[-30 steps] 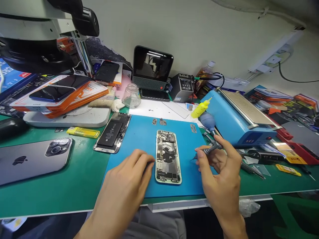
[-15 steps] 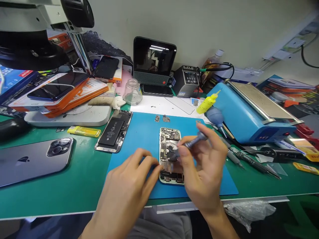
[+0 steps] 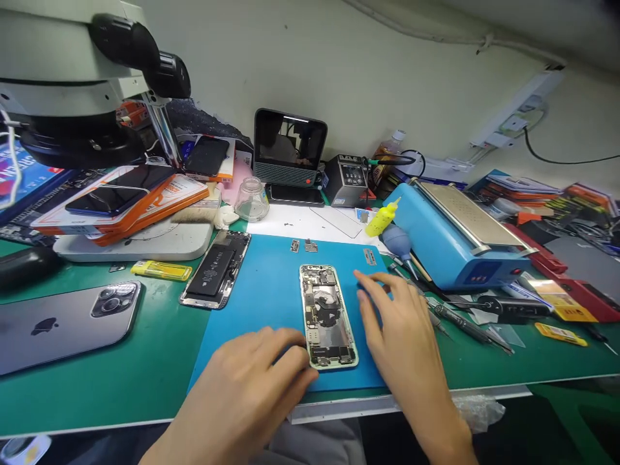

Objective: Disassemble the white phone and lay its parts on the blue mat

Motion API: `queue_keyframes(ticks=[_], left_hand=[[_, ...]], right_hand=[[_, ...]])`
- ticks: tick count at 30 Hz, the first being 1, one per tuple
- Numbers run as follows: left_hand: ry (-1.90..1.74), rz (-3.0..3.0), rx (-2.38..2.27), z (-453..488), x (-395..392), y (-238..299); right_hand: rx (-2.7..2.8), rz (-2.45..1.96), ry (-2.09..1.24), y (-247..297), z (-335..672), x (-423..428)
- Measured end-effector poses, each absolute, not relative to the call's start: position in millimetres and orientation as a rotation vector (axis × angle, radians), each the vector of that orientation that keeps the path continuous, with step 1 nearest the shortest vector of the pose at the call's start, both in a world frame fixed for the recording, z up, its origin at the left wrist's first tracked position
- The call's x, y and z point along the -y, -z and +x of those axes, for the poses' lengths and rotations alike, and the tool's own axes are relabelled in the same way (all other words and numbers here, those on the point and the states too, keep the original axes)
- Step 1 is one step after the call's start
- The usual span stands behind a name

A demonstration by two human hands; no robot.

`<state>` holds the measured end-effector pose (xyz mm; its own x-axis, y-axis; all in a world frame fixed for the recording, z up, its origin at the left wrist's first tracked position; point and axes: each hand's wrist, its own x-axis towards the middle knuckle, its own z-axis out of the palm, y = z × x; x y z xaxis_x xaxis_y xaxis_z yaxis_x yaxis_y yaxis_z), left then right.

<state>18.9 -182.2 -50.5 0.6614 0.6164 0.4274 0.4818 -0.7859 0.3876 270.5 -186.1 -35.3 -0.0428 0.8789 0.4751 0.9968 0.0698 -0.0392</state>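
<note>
An opened phone with a pale green frame lies face up on the blue mat, its inner boards and a round coil in view. My left hand has its curled fingers and thumb against the phone's lower left edge and corner. To the phone's right, my right hand is open, fingers spread over the mat, with nothing visible in it. Small metal shield pieces lie beyond the phone, and another metal plate sits farther right. A detached phone part with a black battery rests at the mat's left edge.
A grey phone lies far left, below a microscope. At right are a blue heating unit, a blue air blower, a yellow bottle and several hand tools. A glass jar stands behind.
My right hand no longer shows the screwdriver it held over the phone; it has moved right and its fingers have spread. My left hand stays by the phone's lower left edge. The view has shifted.
</note>
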Motion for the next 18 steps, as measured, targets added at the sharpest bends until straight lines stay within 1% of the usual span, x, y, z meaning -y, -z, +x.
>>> queue_keyframes(ticks=[3,7,10,14,16,18], left_hand=[[-0.795,2.498,-0.777,13.4,183.8,47.4],[-1.062,2.116,-0.924,4.7,187.8,51.9],[-1.214,1.896,-1.064,-2.5,190.3,53.2],[-1.362,2.006,-1.142,-12.7,187.6,43.7],[-1.352,2.185,-1.185,-17.6,182.1,38.7],[-1.238,2.330,-1.225,-20.9,175.0,37.3]], right_hand=[[2.022,-1.802,0.356,36.2,244.3,200.1],[2.068,-1.861,0.356,37.3,222.5,209.3],[2.160,-1.821,0.100,27.2,218.9,206.9],[2.339,-1.681,-0.355,1.6,232.1,196.2],[2.412,-1.643,-0.434,-8.2,242.6,190.6],[2.493,-1.610,-0.425,-12.8,250.2,186.5]])
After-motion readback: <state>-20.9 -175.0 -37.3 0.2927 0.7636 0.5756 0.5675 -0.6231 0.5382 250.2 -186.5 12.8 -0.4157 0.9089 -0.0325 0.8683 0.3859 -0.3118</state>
